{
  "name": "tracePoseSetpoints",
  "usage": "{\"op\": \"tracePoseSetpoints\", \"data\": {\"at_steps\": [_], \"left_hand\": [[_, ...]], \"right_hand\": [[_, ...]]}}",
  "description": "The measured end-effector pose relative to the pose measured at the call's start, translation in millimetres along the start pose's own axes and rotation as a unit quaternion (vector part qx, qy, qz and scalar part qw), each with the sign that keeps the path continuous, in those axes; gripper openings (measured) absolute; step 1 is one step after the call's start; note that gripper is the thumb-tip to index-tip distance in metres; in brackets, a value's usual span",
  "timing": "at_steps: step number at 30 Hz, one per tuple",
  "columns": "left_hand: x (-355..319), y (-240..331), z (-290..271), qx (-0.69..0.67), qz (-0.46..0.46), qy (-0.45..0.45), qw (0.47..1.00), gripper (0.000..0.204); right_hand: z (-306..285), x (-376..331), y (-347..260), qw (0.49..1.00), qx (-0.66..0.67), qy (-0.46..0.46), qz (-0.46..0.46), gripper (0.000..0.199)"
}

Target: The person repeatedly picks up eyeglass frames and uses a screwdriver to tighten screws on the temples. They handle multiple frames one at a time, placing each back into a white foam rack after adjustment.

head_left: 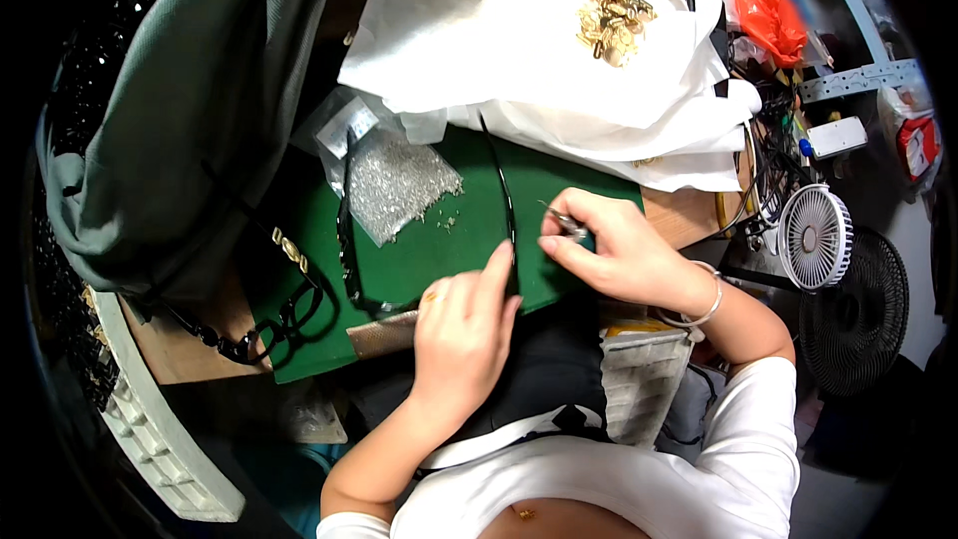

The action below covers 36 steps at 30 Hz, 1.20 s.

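A long black strap lies in a loop over a green mat. My left hand is at the strap's near right part, index finger stretched along it and thumb beside it, so the strap runs between them. Just right of the strap, my right hand is closed around a small metal tool with a dark green handle; a thin tip sticks out toward the strap. Its exact kind is mostly hidden by my fingers. Beyond, a clear plastic bag holds many small silvery pieces, with a few loose on the mat.
White cloth or sheeting covers the far table, with gold-coloured metal pieces on it. Black chain links lie at the left, near a grey-green cloth. At right are a small white fan, a black fan and tangled cables.
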<state>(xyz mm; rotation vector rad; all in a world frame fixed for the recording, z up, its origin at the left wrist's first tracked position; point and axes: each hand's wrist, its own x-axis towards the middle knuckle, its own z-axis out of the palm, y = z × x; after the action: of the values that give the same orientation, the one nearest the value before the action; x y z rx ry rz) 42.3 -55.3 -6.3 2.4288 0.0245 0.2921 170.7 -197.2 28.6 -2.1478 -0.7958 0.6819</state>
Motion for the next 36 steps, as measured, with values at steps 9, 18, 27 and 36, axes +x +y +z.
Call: {"op": "tracePoseSetpoints", "data": {"at_steps": [9,18,27,36], "left_hand": [[-27,-9,-59,-0.521,-0.137,0.207,0.817,0.036],[-33,0,-84,-0.317,-0.077,-0.012,0.945,0.035],[-19,13,-65,-0.285,-0.124,0.060,0.949,0.035],[-14,19,-53,-0.240,-0.104,0.164,0.951,0.020]], "right_hand": [[-118,130,51,0.928,-0.316,0.195,0.042,0.023],[-111,132,42,0.956,-0.231,0.175,0.049,0.020],[10,14,-85,0.977,0.153,-0.071,-0.132,0.019],[35,2,-71,0.943,0.323,-0.022,-0.070,0.022]]}}
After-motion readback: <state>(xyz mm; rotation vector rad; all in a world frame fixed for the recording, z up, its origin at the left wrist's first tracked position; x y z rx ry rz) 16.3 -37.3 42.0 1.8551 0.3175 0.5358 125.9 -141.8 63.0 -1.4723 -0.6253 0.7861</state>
